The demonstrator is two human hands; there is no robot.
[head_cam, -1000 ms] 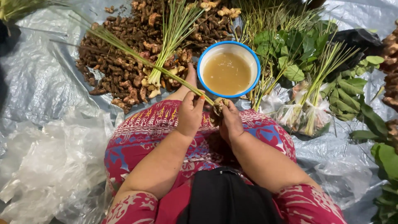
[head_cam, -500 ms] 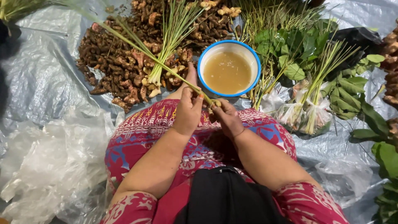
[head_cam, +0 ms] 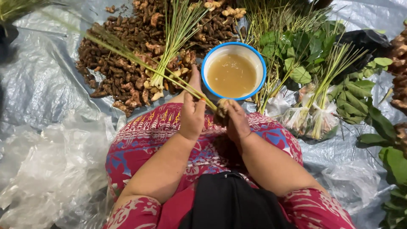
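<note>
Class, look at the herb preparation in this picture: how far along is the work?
Done: tied lemongrass bundles sit in clear bags by the leaves. In hand: the left hand and right hand grip the base of one lemongrass stalk near the bowl of murky water. Left: a loose lemongrass bunch lies on the pile of roots.

hidden: lemongrass stalk base in right hand | cut off: roots right edge

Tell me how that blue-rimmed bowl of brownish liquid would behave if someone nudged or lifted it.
The bowl is nearly full of cloudy liquid, so it probably feels heavy for its size and would slosh or spill if tilted. It sits on a crinkled plastic sheet beside piled roots, so a push might make it slide or rock rather than move evenly.
</note>
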